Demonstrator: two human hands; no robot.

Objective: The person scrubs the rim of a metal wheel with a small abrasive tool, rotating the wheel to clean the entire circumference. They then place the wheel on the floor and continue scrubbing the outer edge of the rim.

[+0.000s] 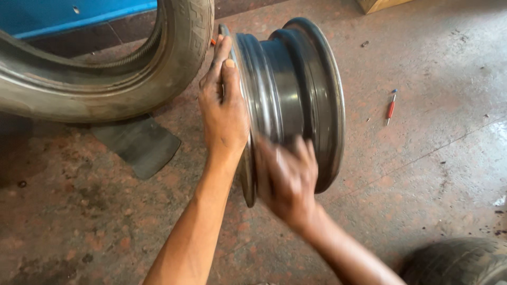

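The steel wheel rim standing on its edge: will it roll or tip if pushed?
The steel rim looks rigid and probably heavy. Round and on edge, it would likely roll, or tip without the left hand and right hand steadying it.

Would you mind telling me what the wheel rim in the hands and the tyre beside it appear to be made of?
The wheel rim looks like steel, dark grey and semi-gloss, with light streaks along its curved barrel. The tyre looks like black rubber, matt and dusty, with tread grooves and a sagging wall. The left hand rests flat on the rim's edge.
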